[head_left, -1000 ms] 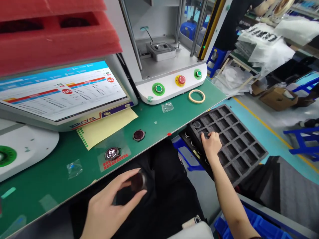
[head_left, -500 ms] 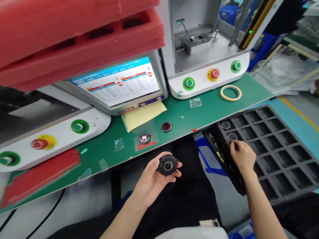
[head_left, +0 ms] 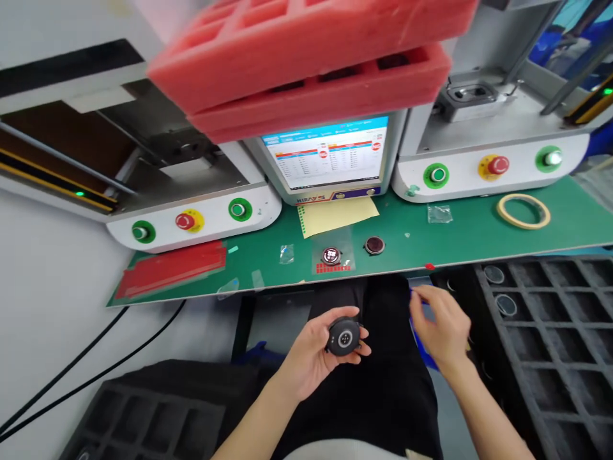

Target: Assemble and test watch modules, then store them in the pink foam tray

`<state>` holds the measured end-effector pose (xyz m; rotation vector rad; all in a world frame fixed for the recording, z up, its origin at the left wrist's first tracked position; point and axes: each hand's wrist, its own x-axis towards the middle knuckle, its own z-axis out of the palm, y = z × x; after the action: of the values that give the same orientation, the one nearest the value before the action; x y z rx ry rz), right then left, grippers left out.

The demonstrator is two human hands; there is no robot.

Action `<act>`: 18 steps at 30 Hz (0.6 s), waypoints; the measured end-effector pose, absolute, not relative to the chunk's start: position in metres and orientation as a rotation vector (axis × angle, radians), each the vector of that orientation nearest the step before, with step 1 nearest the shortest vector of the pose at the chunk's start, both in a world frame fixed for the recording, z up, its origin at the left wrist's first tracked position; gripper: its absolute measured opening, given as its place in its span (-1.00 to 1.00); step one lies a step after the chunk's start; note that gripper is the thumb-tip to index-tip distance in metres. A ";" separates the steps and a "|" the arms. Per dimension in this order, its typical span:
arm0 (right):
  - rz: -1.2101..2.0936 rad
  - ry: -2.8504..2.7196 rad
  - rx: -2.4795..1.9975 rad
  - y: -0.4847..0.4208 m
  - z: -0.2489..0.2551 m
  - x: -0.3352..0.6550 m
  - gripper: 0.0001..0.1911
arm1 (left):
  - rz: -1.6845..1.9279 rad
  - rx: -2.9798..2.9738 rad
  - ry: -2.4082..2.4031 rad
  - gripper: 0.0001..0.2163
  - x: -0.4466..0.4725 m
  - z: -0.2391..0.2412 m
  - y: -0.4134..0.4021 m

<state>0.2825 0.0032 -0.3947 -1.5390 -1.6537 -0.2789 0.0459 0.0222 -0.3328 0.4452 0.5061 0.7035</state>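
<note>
My left hand [head_left: 316, 354] is closed around a round black watch body [head_left: 343, 337], its sensor side facing up, held over my lap. To its right my right hand [head_left: 440, 322] hovers with loosely curled fingers, blurred by motion, just left of the black foam tray [head_left: 550, 345]. I see nothing in those fingers. Two round watch parts [head_left: 494, 275] lie in the tray's top-left cells. On the green bench mat [head_left: 460, 236] rest a lit watch [head_left: 331, 256] on a clear film and a dark red round piece [head_left: 374, 245].
A monitor [head_left: 330, 156] stands between two white machines with green and red buttons [head_left: 498, 165]. Red foam trays [head_left: 306, 57] sit above the screen. A tape ring [head_left: 523, 210], a yellow sheet [head_left: 335, 214], red strips [head_left: 170, 271] lie on the mat. Another black foam tray [head_left: 143, 415] is at the lower left.
My view has swung left. My right hand has come off the black tray and moved left toward the watch body. The left hand still holds the watch body, sensor side up.
</note>
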 end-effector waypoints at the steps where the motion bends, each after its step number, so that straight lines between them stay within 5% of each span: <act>1: -0.258 -1.734 -1.443 0.013 -0.390 0.263 -0.87 | 0.727 0.452 0.458 -0.58 0.039 -0.334 0.018; 9: -0.176 -2.280 -0.792 0.090 -0.404 0.097 -0.77 | 0.873 0.456 0.231 -0.58 -0.003 -0.330 -0.010; 18: 0.186 -2.366 -1.024 0.123 -0.419 0.031 -0.81 | 1.145 0.116 0.472 -0.68 -0.050 -0.329 -0.007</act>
<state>0.0313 0.1229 -0.4186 -1.0242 -2.3658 0.1863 -0.0500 -0.0068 -0.3289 0.1163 0.4717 1.1447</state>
